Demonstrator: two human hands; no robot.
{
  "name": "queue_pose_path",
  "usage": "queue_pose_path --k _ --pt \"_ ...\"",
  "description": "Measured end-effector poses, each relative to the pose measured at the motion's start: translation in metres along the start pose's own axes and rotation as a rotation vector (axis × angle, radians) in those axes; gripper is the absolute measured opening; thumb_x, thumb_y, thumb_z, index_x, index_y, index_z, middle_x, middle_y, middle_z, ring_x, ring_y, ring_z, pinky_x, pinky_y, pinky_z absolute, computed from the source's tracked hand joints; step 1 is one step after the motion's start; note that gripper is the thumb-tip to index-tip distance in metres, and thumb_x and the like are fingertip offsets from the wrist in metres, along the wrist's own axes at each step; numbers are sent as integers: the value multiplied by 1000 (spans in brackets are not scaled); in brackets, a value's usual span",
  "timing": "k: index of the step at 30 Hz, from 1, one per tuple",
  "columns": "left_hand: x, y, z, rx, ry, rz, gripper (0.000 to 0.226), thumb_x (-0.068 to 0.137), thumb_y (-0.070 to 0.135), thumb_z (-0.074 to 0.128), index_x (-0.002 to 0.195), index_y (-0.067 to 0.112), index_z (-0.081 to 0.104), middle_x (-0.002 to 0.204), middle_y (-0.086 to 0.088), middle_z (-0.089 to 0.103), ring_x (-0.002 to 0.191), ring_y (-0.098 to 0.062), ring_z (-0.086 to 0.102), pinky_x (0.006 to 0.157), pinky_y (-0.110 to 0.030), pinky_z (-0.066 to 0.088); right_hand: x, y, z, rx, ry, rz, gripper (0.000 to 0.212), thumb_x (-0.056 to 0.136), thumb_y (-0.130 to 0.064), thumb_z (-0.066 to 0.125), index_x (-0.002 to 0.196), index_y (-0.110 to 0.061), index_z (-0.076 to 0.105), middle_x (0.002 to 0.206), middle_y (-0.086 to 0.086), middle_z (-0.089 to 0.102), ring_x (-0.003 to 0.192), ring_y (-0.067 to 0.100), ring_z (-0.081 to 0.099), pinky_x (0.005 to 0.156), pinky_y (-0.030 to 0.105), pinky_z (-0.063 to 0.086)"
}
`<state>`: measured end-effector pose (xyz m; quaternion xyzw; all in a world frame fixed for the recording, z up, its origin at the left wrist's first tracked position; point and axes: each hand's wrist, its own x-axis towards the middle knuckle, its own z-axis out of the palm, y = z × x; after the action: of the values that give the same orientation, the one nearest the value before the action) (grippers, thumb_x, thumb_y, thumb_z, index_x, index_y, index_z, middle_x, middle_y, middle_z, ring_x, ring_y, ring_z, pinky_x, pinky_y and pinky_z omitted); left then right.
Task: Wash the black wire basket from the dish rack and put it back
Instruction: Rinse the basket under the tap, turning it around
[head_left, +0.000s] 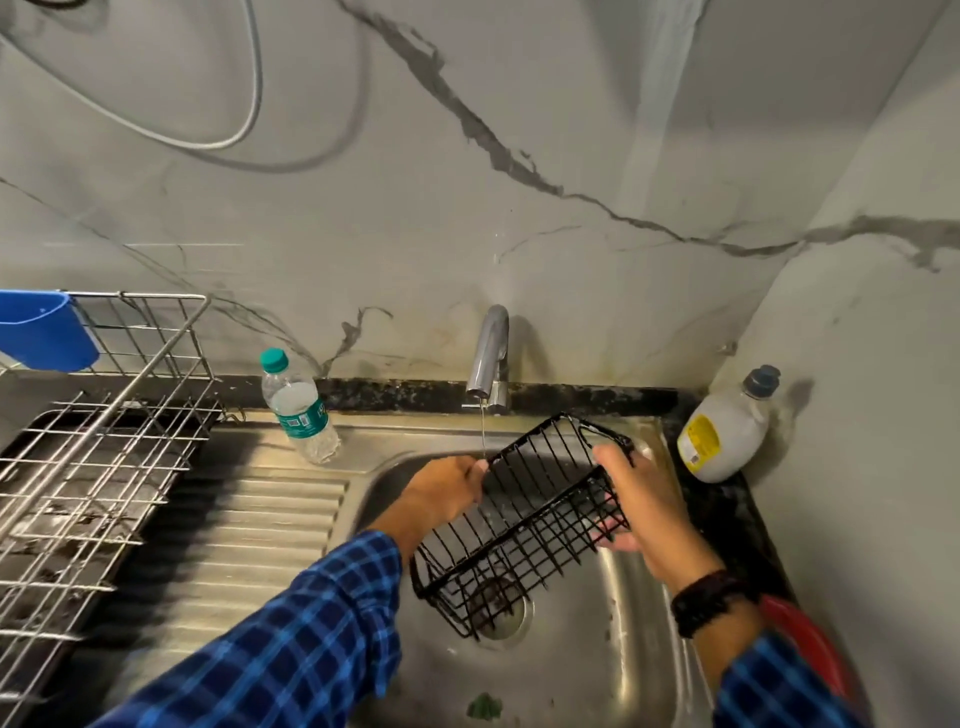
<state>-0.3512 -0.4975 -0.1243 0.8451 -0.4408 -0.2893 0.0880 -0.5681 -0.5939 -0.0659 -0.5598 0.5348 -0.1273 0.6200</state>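
Now we hold the black wire basket (524, 525) tilted over the sink (623, 649), one corner under the tap's (488, 358) thin stream so water runs through its wires. Our left hand (447, 491) pinches its rim, and our right hand's (644, 514) fingers (615, 542) curl round its other end.

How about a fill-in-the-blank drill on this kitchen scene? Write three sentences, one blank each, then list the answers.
1. The left hand and the right hand hold the black wire basket over the ____.
2. The plastic bottle stands to the ____ of the tap.
3. The cup hanging on the dish rack is ____.
Missing words: sink; left; blue.
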Motion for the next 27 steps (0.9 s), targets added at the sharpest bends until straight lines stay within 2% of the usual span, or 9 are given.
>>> queue_pose_path --k 4,7,9,12,15,17,22,24,27 --pt "9 4 7 118 64 -96 55 100 61 26 105 23 66 96 -3 66 92 -21 62 95 -47 50 4 7 15 -44 15 -21 74 73 -71 52 133 -29 46 124 7 56 87 35 68 62 40 62" --pt "14 6 5 -90 42 75 36 106 45 32 113 22 58 95 -2 68 88 -22 67 85 -41 55 8 7 20 -14 49 -75 69 77 -71 49 131 -28 50 113 5 59 80 30 66 58 40 62" --pt "16 -2 1 -263 -20 155 30 108 38 34 119 20 55 93 -2 69 82 -21 67 73 -33 56 16 4 20 18 76 -59 70 81 -70 49 136 -26 48 117 6 59 90 32 66 54 35 59" --pt "11 -14 -7 -544 -168 142 31 109 27 35 135 17 49 102 -6 65 78 -15 62 60 -20 51 22 -3 16 77 130 -36 63 84 -67 52 128 -23 54 100 2 56 84 30 63 51 31 55" --pt "2 -24 -17 -471 -220 153 36 110 24 32 141 11 45 111 -8 64 83 -13 63 61 -14 52 26 -12 14 101 161 -16 42 90 -62 50 115 -27 53 103 3 58 78 25 61 71 48 62" --pt "-2 -29 -20 -488 -269 147 35 110 22 31 139 9 45 110 -11 66 88 -18 66 67 -19 56 27 -15 14 96 156 -26 33 93 -58 49 111 -30 50 103 -3 55 82 23 61 79 53 60" --pt "-8 -50 -23 -734 -275 106 29 107 17 41 131 17 58 120 -8 69 100 -18 70 82 -31 58 29 -17 8 106 207 -52 33 87 -68 48 94 -37 55 105 -2 59 86 26 65 67 42 61" --pt "-13 -59 -25 -781 -270 31 29 107 15 41 126 24 61 121 -5 70 106 -22 71 88 -36 58 29 -15 4 153 220 -53 48 79 -74 49 107 -36 61 114 7 63 88 27 65 57 37 58" --pt "-10 -67 -22 -871 -219 -86 32 103 7 48 124 28 59 122 -7 71 111 -29 68 96 -41 56 26 -11 1 204 243 -67 73 82 -73 51 143 -33 45 131 2 55 97 28 63 57 34 58"
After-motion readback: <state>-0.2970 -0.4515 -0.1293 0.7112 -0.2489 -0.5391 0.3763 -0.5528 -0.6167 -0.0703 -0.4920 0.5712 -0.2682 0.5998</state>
